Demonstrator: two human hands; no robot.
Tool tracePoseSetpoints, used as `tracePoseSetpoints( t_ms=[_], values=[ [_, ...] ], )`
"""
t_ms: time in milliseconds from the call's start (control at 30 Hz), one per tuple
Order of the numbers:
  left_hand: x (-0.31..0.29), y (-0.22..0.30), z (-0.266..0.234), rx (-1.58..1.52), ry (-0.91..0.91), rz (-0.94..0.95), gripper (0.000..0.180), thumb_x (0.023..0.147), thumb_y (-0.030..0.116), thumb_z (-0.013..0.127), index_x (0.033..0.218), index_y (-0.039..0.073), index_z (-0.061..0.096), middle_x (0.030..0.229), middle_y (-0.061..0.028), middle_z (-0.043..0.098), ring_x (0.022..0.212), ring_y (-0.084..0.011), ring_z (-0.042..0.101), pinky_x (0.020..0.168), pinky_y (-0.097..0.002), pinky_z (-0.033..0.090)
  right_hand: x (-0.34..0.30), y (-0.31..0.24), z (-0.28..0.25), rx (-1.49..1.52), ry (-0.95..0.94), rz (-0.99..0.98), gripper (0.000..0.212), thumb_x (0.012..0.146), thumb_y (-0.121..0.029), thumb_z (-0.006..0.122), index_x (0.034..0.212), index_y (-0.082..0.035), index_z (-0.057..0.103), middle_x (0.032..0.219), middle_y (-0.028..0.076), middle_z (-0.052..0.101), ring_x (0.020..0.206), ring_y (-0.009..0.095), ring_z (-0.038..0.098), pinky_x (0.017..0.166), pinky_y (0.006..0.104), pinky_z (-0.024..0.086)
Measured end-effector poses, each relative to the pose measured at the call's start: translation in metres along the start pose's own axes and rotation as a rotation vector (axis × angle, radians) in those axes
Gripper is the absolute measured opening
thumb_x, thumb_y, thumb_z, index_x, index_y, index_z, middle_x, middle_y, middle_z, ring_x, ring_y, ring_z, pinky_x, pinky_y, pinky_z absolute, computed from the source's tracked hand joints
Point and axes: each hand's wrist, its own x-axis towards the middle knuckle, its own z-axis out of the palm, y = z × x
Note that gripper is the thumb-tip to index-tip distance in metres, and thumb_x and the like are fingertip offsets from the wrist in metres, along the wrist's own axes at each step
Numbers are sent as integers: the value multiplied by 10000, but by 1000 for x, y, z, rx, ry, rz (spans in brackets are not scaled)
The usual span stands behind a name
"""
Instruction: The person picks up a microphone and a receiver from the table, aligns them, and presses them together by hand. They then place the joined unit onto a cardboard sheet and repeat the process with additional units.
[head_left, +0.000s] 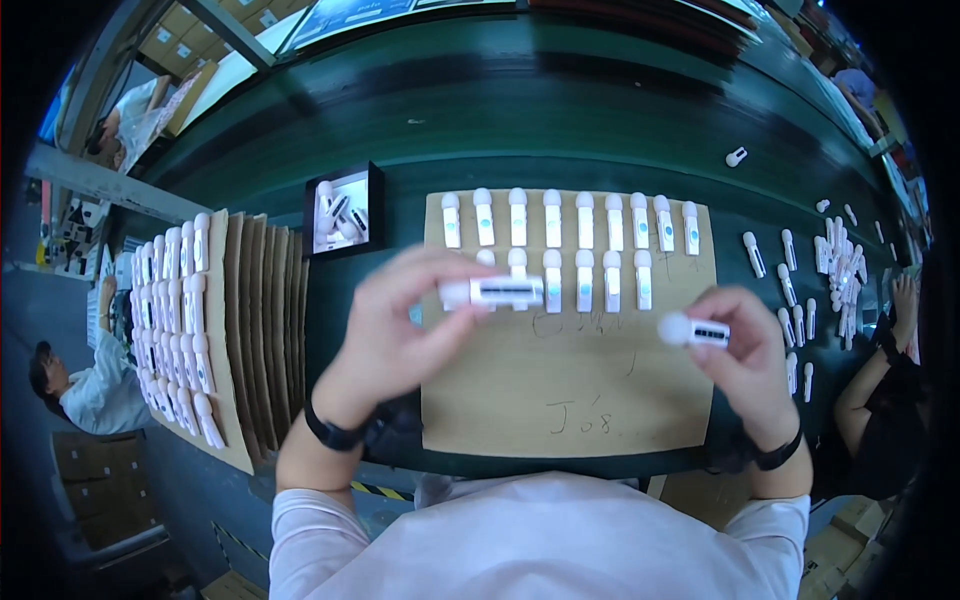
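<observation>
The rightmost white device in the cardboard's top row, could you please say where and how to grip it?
I'd pinch the white device across the long sides of its body, coming from the person's side: the body points that way, its round head at the far end. Bare cardboard lies before it; the neighbouring device is close on its left.

Head-worn fisheye looks down, close above left hand (405, 325) and right hand (748, 355).

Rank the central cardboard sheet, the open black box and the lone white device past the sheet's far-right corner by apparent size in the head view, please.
1. Cardboard sheet
2. Black box
3. White device
</observation>
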Motion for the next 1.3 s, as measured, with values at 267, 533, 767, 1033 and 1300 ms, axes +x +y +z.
tracePoseSetpoints(
  t_ms=[267,533,767,1033,1300],
  values=[
    [-66,37,40,-384,78,-255,259,809,-40,695,1063,-25,646,1008,-128,698,940,-185,669,836,-279,511,-39,27,49,-111,58,-254,254,789,29,721,1030,13,643,937,102,644,834,153,602,724,265,455],
    [-75,44,51,-296,80,-161,254,785,-50,709,1031,-19,656,996,-139,706,895,-208,693,782,-295,537,-40,43,70,-94,53,-310,293,754,47,746,1028,-1,653,915,91,650,781,170,605,676,266,452],
    [-73,43,53,-306,53,-132,239,768,-84,706,995,-41,647,973,-146,682,883,-204,657,774,-300,510,-38,43,68,-171,23,-362,287,744,44,753,1013,-6,664,891,94,650,747,174,601,642,268,454],
    [-74,41,56,-327,80,-129,234,766,-89,701,988,-39,644,947,-146,684,880,-217,652,770,-309,507,-39,41,72,-221,49,-385,267,726,52,740,972,-2,654,855,90,621,735,164,564,631,266,412],
    [-74,37,55,-336,63,-129,236,764,-88,706,986,-38,644,953,-151,687,881,-220,654,767,-306,506,-38,42,71,-224,45,-383,274,727,36,750,982,-5,656,872,87,618,744,163,564,626,261,405]
  ],
)
